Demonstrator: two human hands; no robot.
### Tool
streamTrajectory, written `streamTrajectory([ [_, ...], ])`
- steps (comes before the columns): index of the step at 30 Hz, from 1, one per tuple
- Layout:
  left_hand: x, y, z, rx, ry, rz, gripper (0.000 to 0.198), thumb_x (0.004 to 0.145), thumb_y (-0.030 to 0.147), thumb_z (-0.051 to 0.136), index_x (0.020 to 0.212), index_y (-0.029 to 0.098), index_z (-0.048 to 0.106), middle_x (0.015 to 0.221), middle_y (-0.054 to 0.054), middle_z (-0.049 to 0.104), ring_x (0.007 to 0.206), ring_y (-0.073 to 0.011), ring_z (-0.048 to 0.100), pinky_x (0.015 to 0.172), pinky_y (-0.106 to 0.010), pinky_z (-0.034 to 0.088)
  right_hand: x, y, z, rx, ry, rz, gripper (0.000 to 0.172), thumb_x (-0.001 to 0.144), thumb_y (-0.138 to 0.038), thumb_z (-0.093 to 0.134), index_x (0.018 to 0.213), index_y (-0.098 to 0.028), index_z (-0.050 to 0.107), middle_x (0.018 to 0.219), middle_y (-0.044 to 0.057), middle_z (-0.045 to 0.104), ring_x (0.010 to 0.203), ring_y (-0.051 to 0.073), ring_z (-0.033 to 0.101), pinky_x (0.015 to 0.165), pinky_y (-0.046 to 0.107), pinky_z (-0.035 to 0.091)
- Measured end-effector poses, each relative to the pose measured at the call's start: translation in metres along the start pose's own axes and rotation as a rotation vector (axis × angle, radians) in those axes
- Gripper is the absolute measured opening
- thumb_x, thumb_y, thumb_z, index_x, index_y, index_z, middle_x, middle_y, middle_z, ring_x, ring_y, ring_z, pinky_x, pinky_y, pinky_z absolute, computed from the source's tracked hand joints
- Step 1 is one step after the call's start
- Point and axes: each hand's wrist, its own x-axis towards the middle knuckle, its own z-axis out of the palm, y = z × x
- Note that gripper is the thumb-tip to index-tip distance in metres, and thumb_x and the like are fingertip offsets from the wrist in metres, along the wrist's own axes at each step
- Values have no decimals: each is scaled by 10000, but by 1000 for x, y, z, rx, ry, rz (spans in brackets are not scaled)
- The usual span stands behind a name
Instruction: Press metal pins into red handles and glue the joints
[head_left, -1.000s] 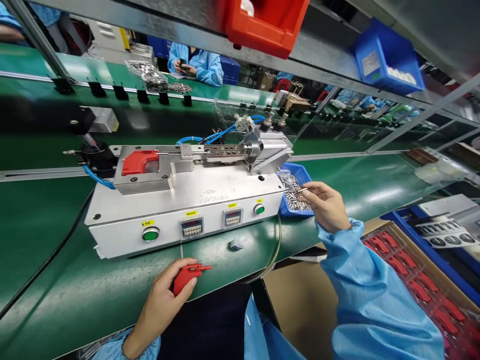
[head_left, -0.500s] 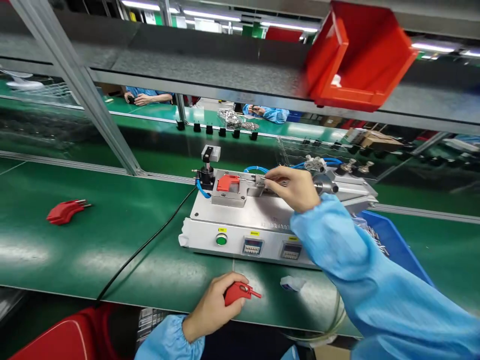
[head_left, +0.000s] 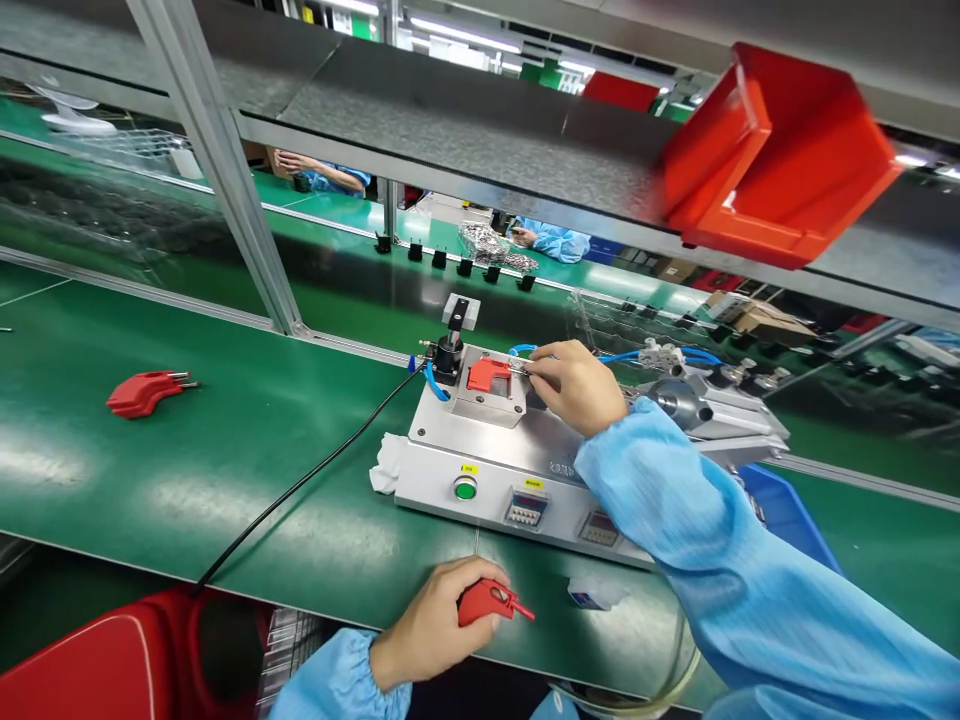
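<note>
My left hand point(head_left: 439, 620) is closed around a red plastic housing point(head_left: 486, 600) with a thin red stem pointing right, low over the table's front edge. My right hand point(head_left: 577, 388) reaches over the bench machine point(head_left: 495, 455). Its thumb and fingers pinch a small metal pin point(head_left: 517, 368), mostly hidden, at the right side of the metal fixture block point(head_left: 487, 408). In that block lies another red plastic housing point(head_left: 487, 375). A third red housing point(head_left: 146, 393), with two metal pins sticking out, lies on the green table to the left.
A black clamp cylinder point(head_left: 450, 350) stands behind the fixture. A black cable point(head_left: 315, 470) crosses the table. At right are a metal cylinder assembly point(head_left: 697, 405) and a blue bin point(head_left: 795, 520). An orange-red bin point(head_left: 780, 240) sits on the overhead shelf. Co-workers' hands show beyond.
The view has shifted, moving the machine right and slightly down in the picture. My right hand is closer to the fixture block. My left hand still holds its red housing.
</note>
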Motion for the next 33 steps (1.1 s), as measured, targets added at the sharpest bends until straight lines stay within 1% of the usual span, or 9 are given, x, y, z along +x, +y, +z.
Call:
streamTrajectory([
  [7, 0, 3, -2, 0, -27, -9, 368, 767, 212, 709, 1125, 247, 788, 1100, -52, 816, 1028, -261, 750, 982, -363, 588, -1, -4, -3, -25, -135, 12, 338, 982, -218, 565, 1134, -197, 866, 1253, 126, 783, 1190, 370, 684, 1092, 569, 588],
  [13, 0, 3, -3, 3, -47, 0, 366, 773, 193, 688, 1126, 236, 779, 1100, -54, 813, 1036, -259, 744, 997, -369, 573, 4, -18, -5, -6, -66, 25, 337, 965, -182, 623, 1231, -211, 829, 1338, 122, 738, 1208, 346, 673, 1080, 536, 593],
  [20, -2, -1, -3, 19, -11, -17, 351, 784, 191, 698, 1124, 240, 769, 1113, -50, 812, 1039, -253, 736, 1002, -367, 558, 43, -44, -1, -99, -261, 51, 175, 924, -98, 694, 1020, -182, 814, 1258, 133, 734, 1196, 321, 667, 1008, 451, 595],
  [23, -4, -6, -2, 24, -13, -47, 349, 819, 229, 724, 1166, 248, 750, 1129, -50, 806, 1030, -253, 731, 993, -369, 559, 53, -47, 1, -99, -267, 36, 144, 869, -57, 730, 912, -187, 777, 1189, 119, 733, 1165, 307, 662, 977, 424, 584],
  [25, -5, -9, -2, 16, -18, -61, 325, 848, 273, 743, 1171, 247, 733, 1117, -52, 798, 1004, -249, 727, 968, -363, 569, 55, -45, -4, -87, -245, 38, 123, 883, -75, 723, 906, -191, 756, 1183, 109, 724, 1148, 292, 661, 977, 416, 576],
  [28, -5, -11, -3, 4, -31, -79, 293, 881, 338, 760, 1154, 244, 713, 1072, -51, 788, 970, -242, 717, 944, -357, 578, 46, -38, -26, 10, -56, 67, 126, 952, -137, 659, 1021, -192, 749, 1190, 103, 722, 1127, 269, 672, 1019, 421, 563],
  [30, -5, -11, -5, -3, -34, -88, 295, 898, 380, 758, 1154, 244, 702, 1061, -54, 784, 980, -243, 710, 939, -356, 578, 27, -33, -46, 119, 77, 73, 140, 968, -191, 645, 1061, -193, 749, 1162, 95, 739, 1092, 264, 692, 1019, 423, 566],
  [31, -4, -12, -5, -12, -36, -92, 300, 911, 405, 749, 1159, 244, 695, 1065, -57, 784, 980, -241, 709, 928, -353, 578, 14, -31, -55, 176, 92, 63, 137, 967, -220, 650, 1057, -197, 752, 1138, 88, 752, 1065, 261, 705, 1001, 418, 574],
  [33, -3, -13, -4, -55, -50, -99, 326, 951, 465, 712, 1181, 237, 674, 1078, -68, 783, 909, -220, 706, 859, -338, 584, -18, -26, -66, 263, 12, 31, 123, 962, -267, 662, 1015, -208, 757, 1073, 71, 777, 990, 251, 732, 940, 402, 594],
])
